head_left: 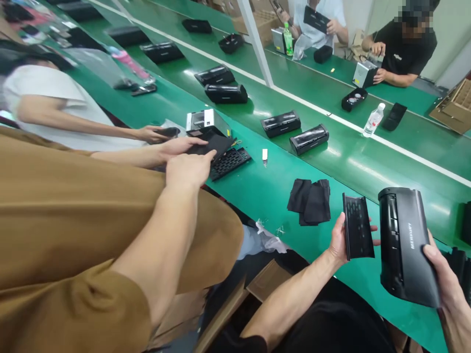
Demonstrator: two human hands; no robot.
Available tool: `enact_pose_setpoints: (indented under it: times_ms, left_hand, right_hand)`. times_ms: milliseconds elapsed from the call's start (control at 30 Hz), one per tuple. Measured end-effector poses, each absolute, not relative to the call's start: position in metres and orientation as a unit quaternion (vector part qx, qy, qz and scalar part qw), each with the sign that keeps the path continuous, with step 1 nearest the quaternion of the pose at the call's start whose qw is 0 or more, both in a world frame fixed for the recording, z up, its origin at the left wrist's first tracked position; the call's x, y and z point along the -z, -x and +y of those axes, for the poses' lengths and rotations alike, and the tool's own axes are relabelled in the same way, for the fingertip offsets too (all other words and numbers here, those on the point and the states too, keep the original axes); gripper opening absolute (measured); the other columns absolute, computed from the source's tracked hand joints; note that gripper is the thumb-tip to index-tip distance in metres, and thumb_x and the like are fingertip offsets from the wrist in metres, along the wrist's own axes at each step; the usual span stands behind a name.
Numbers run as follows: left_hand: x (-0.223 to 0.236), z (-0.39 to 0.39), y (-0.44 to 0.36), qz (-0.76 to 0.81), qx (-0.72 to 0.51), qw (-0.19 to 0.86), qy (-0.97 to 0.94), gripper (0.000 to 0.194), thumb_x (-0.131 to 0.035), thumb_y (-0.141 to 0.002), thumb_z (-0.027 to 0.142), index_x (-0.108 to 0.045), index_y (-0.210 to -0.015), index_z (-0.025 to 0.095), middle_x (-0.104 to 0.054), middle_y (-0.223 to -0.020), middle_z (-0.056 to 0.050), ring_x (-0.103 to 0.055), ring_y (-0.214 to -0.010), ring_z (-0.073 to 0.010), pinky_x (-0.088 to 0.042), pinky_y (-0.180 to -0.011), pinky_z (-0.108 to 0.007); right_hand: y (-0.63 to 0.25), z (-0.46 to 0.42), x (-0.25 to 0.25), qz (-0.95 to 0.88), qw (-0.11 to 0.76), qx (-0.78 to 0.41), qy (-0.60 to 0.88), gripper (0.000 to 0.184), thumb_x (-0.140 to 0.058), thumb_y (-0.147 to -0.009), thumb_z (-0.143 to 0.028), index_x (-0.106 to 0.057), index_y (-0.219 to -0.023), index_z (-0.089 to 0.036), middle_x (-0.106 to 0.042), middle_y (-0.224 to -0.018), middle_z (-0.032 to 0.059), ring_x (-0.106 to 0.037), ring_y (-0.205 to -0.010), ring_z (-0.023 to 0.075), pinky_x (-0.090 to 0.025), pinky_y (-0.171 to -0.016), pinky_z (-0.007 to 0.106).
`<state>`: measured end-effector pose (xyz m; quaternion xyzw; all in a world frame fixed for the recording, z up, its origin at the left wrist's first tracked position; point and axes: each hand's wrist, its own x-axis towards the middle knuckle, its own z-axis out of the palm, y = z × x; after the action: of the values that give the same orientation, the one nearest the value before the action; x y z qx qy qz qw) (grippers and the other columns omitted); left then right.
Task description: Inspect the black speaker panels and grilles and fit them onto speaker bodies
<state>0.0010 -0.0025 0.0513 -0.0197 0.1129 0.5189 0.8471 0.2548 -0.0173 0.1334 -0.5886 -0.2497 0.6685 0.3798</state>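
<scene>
My left hand [337,239] grips a curved black speaker grille [358,230] by its edge, and some of its fingertips show past the far side. My right hand [443,267] is wrapped around a black speaker housing [408,240] with "MERKURY" printed in white. The housing is held upright, just right of the grille and apart from it. Its long open slot faces the grille. Several pieces of black cloth [311,201] lie overlapped on the green table, left of the grille.
Several black housings [309,139] sit on the green conveyor [342,132]. At my left a co-worker in a brown shirt [91,220] handles cloth over a perforated panel [230,164]. A water bottle [373,120] stands across the belt. A cardboard box [267,279] is below the table.
</scene>
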Motion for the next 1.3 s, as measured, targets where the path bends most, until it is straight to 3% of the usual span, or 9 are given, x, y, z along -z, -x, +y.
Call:
enact_pose_setpoints:
  times_ms: [100,267,633,833,933,1000,1067,1167,1300]
  left_hand:
    - [-0.059,0.006,-0.017,0.108,-0.545,0.831,0.024,0.082,-0.063,-0.088,0.081,-0.077,-0.123,0.009,-0.080,-0.120,-0.021,-0.074,-0.116,-0.0433,-0.049,-0.113,-0.056]
    - [-0.077,0.016,-0.037,0.082,-0.572,0.816,-0.005,0.081,-0.068,-0.087,0.079,-0.077,-0.129,0.010,-0.080,-0.125,-0.020,-0.064,-0.137,-0.0421,-0.042,-0.123,-0.052]
    - [-0.083,0.028,-0.048,0.047,-0.607,0.791,-0.060,0.080,-0.069,-0.088,0.076,-0.075,-0.134,0.010,-0.075,-0.135,-0.022,-0.061,-0.141,-0.0422,-0.038,-0.127,-0.054]
    - [-0.079,0.037,-0.053,0.054,-0.581,0.811,-0.046,0.086,-0.070,-0.086,0.079,-0.074,-0.133,0.007,-0.078,-0.124,-0.025,-0.066,-0.134,-0.0427,-0.045,-0.121,-0.054]
    - [-0.083,0.046,-0.054,0.078,-0.611,0.787,-0.030,0.082,-0.079,-0.083,0.072,-0.071,-0.135,0.010,-0.079,-0.122,-0.022,-0.068,-0.130,-0.0420,-0.048,-0.117,-0.053]
    - [-0.088,0.054,-0.051,0.111,-0.653,0.749,-0.014,0.074,-0.084,-0.083,0.063,-0.069,-0.137,0.015,-0.079,-0.123,-0.018,-0.070,-0.126,-0.0404,-0.050,-0.113,-0.053]
    - [-0.092,0.061,-0.045,0.147,-0.686,0.713,0.001,0.068,-0.087,-0.082,0.056,-0.067,-0.137,0.020,-0.078,-0.123,-0.014,-0.070,-0.123,-0.0376,-0.051,-0.110,-0.052]
    - [-0.095,0.068,-0.040,0.188,-0.701,0.688,0.006,0.068,-0.090,-0.080,0.053,-0.065,-0.136,0.022,-0.078,-0.118,-0.011,-0.071,-0.115,-0.0332,-0.053,-0.106,-0.049]
    - [-0.091,0.074,-0.047,0.214,-0.710,0.671,-0.002,0.073,-0.091,-0.076,0.057,-0.064,-0.134,0.022,-0.077,-0.110,-0.008,-0.072,-0.103,-0.0288,-0.055,-0.100,-0.046]
  right_hand:
    - [-0.215,0.011,-0.165,-0.423,0.333,-0.573,0.618,0.100,-0.075,-0.087,-0.064,-0.030,-0.173,-0.038,-0.067,-0.153,0.0076,-0.073,-0.124,0.0416,-0.060,-0.104,0.058]
    - [-0.189,0.039,-0.190,-0.596,0.238,-0.396,0.657,0.108,-0.073,-0.082,-0.077,-0.032,-0.172,-0.034,-0.050,-0.168,0.0106,-0.054,-0.147,0.0447,-0.035,-0.125,0.065]
    - [-0.175,0.054,-0.198,-0.693,0.132,-0.281,0.651,0.111,-0.065,-0.082,-0.082,-0.029,-0.173,-0.030,-0.055,-0.163,0.0148,-0.061,-0.140,0.0448,-0.049,-0.114,0.060]
    - [-0.182,0.075,-0.193,-0.699,0.114,-0.310,0.634,0.107,-0.062,-0.087,-0.081,-0.028,-0.174,-0.029,-0.052,-0.166,0.0143,-0.054,-0.147,0.0437,-0.042,-0.121,0.059]
    - [-0.190,0.082,-0.197,-0.708,0.124,-0.321,0.617,0.102,-0.065,-0.088,-0.079,-0.036,-0.171,-0.029,-0.048,-0.168,0.0134,-0.048,-0.151,0.0428,-0.038,-0.125,0.059]
    - [-0.194,0.072,-0.196,-0.704,0.162,-0.323,0.612,0.101,-0.069,-0.086,-0.078,-0.039,-0.169,-0.029,-0.043,-0.170,0.0147,-0.049,-0.149,0.0440,-0.043,-0.120,0.061]
    - [-0.193,0.051,-0.187,-0.687,0.225,-0.303,0.621,0.110,-0.076,-0.081,-0.076,-0.032,-0.171,-0.030,-0.035,-0.173,0.0171,-0.047,-0.150,0.0462,-0.047,-0.116,0.064]
    - [-0.181,0.019,-0.159,-0.667,0.313,-0.246,0.630,0.124,-0.085,-0.075,-0.069,-0.020,-0.172,-0.028,-0.026,-0.173,0.0194,-0.036,-0.155,0.0472,-0.039,-0.122,0.066]
    - [-0.163,0.013,-0.127,-0.654,0.398,-0.189,0.616,0.103,-0.085,-0.077,-0.062,-0.037,-0.159,-0.022,-0.041,-0.156,0.0184,-0.046,-0.146,0.0432,-0.038,-0.122,0.062]
